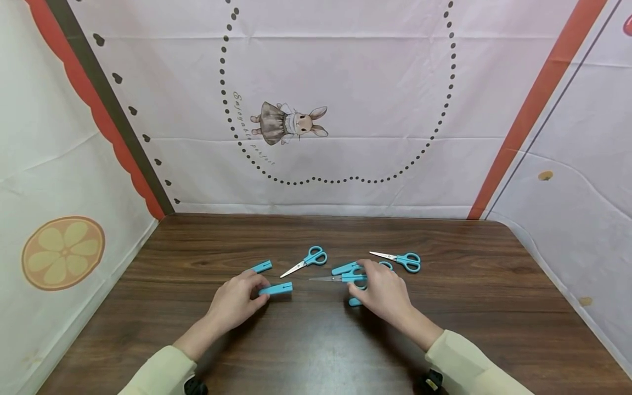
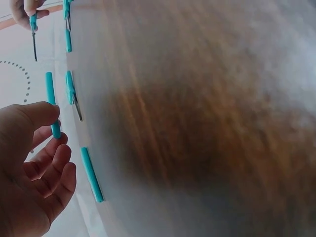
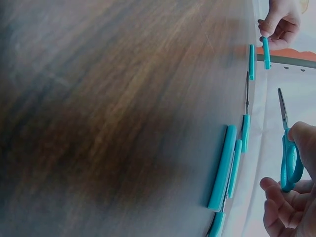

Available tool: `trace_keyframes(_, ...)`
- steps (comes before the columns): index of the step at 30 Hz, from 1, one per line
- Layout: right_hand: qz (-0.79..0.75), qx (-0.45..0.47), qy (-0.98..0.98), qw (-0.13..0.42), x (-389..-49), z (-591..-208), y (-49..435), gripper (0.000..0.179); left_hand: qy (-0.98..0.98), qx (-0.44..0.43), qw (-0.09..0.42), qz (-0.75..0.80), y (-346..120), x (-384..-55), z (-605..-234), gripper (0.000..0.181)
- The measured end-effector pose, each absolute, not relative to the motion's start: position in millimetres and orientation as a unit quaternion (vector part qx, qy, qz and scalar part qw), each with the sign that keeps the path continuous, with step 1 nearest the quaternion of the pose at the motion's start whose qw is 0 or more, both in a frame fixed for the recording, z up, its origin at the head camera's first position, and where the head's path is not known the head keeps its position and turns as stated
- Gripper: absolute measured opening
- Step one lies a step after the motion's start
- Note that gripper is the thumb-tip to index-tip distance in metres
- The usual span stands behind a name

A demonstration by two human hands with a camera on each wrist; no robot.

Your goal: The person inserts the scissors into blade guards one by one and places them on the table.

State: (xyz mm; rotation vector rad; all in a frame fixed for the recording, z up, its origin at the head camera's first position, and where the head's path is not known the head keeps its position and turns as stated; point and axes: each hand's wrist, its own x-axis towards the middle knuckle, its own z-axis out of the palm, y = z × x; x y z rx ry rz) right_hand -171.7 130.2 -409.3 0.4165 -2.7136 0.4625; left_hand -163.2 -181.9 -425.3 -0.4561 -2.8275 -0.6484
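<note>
My left hand [image 1: 236, 300] pinches a teal scissor blade cover [image 1: 277, 288] between thumb and fingertips, lifted off the table in the left wrist view. A second teal cover [image 1: 262, 266] lies on the table just beyond that hand. My right hand [image 1: 387, 291] holds a pair of scissors [image 3: 290, 160] by the teal handles, raised above the table. Their blades are together and point left, toward the slotted end of the held cover, with a gap between the two. Fingers hide part of the handles in the head view.
Uncovered teal scissors [image 1: 308, 260] lie between the hands, farther back. Another uncovered pair [image 1: 401, 260] lies beyond the right hand. Two more teal covers, one behind [image 1: 344, 269] and one partly under the right hand [image 1: 355, 302], rest on the brown wooden table [image 1: 316, 351]. Printed cloth surrounds it.
</note>
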Motion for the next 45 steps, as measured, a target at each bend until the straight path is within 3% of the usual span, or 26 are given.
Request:
trace_keyframes(16, 0.166, 0.131, -0.963, 0.169, -167.5, -408.5, 138.3, 0.045, -0.956, -0.168, 0.116, -0.209, -182.6, -165.3, -422.1, 0.011)
trace_keyframes(30, 0.169, 0.126, -0.957, 0.201, -163.7, -410.8, 145.7, 0.042, -0.953, -0.186, 0.117, -0.207, -171.2, -170.2, -419.0, 0.011)
trace_keyframes(45, 0.181, 0.123, -0.959, 0.178, -161.4, -414.8, 149.6, 0.042, -0.949, -0.195, 0.125, -0.216, -162.5, -174.2, -420.3, 0.012)
